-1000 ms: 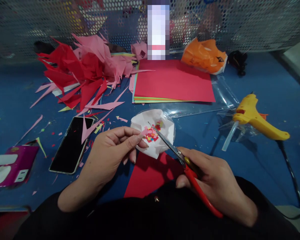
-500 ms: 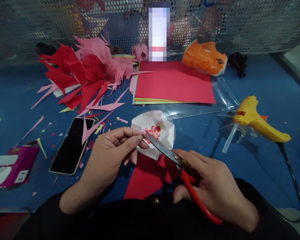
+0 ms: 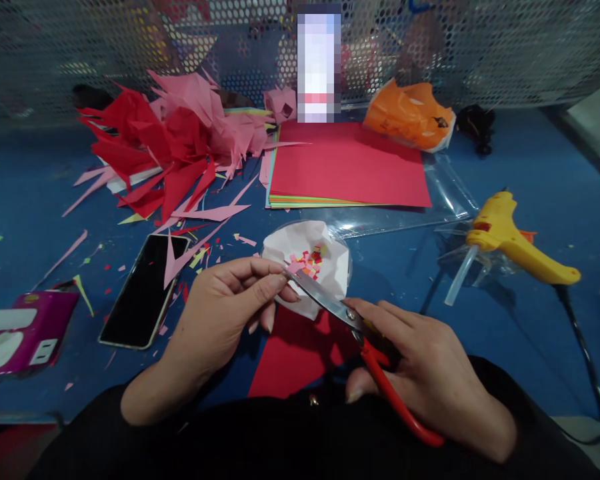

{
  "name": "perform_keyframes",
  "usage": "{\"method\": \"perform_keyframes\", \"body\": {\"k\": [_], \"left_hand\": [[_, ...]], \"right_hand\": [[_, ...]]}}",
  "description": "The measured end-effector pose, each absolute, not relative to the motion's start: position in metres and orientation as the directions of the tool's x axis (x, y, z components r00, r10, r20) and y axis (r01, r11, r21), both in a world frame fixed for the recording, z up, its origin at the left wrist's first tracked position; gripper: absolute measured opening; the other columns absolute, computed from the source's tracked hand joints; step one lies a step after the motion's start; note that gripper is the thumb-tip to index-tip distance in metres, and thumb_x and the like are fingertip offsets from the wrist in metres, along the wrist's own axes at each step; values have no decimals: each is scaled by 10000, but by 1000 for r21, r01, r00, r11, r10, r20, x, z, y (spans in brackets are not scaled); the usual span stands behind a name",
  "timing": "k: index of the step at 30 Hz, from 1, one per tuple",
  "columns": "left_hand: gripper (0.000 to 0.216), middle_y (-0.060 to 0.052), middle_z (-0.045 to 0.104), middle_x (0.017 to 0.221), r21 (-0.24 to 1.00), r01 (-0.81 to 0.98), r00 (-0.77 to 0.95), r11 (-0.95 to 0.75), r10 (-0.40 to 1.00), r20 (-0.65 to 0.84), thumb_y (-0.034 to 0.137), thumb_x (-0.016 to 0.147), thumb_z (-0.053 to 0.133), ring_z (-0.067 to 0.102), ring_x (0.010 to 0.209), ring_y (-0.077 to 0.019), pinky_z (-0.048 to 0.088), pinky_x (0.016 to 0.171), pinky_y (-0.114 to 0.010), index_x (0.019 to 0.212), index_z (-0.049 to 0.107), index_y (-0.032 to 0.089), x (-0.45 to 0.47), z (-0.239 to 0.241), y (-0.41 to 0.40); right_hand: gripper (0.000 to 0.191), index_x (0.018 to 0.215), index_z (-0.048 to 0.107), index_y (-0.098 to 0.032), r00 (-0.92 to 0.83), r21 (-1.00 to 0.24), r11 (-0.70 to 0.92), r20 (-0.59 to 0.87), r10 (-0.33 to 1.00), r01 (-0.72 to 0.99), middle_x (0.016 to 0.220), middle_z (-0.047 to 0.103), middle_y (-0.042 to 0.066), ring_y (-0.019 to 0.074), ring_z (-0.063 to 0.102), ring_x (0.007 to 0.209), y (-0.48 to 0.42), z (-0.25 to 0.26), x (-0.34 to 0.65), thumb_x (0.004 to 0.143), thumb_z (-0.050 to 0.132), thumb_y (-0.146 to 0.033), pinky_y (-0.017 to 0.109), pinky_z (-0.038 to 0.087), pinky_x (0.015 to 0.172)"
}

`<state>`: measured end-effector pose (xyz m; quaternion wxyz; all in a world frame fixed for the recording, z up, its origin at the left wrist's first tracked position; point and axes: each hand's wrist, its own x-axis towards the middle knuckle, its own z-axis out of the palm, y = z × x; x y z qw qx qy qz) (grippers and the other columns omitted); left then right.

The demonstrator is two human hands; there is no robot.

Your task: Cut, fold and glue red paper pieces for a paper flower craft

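My left hand (image 3: 230, 310) is closed in a pinch, its thumb and forefinger at the scissor tips; what lies between the fingertips is too small to make out. The scissors (image 3: 325, 299), with steel blades and red handles, are gripped in my right hand (image 3: 425, 373), the blades nearly closed and pointing to the left fingertips. Beneath the blades sits a shallow bowl lined with white paper (image 3: 335, 260). Small pink, red and yellow paper snippets (image 3: 307, 261) lie in it. Partly under the bowl and my hands is a red paper sheet (image 3: 290, 353).
Folded red and pink paper shapes (image 3: 175, 137) pile up at the back left. A coloured paper stack (image 3: 350, 167), an orange packet (image 3: 410, 117) and a blurred upright screen (image 3: 319, 67) stand behind. A yellow glue gun (image 3: 515, 240) lies right; a black phone (image 3: 143, 293) and purple case (image 3: 35, 330) lie left.
The pink bit at the scissor tips no longer shows there, and more pink snippets show in the bowl. The blades look slightly more closed. Both hands stay almost in place.
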<state>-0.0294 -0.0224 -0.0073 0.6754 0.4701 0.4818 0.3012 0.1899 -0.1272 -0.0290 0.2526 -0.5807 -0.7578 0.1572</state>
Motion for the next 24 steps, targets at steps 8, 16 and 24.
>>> {"method": "perform_keyframes", "body": {"k": [8,16,24], "left_hand": [[67,-14,758,714,928,87,367,361,855,-367,249,867,721,540,406,-34,332,389,-118,863,740,185,-32,-8,-22],[70,0,750,714,928,81,358,364,858,-368,254,847,750,550,414,-39,329,384,-126,879,740,193,-32,-10,-22],[93,-16,747,701,923,101,323,371,865,-383,255,824,758,535,403,-62,340,379,-162,875,730,182,-29,-8,-23]], "right_hand": [[712,1219,661,-102,-222,-511,294,199,955,808,800,724,53,173,700,617,-130,-34,192,905,500,-720,271,558,530],[687,1229,666,-107,-231,-534,287,171,958,795,822,740,65,173,709,637,-130,-35,194,920,495,-696,270,577,568],[669,1227,669,-117,-215,-556,262,149,965,789,814,742,69,176,707,643,-131,-35,194,918,512,-689,277,579,574]]}}
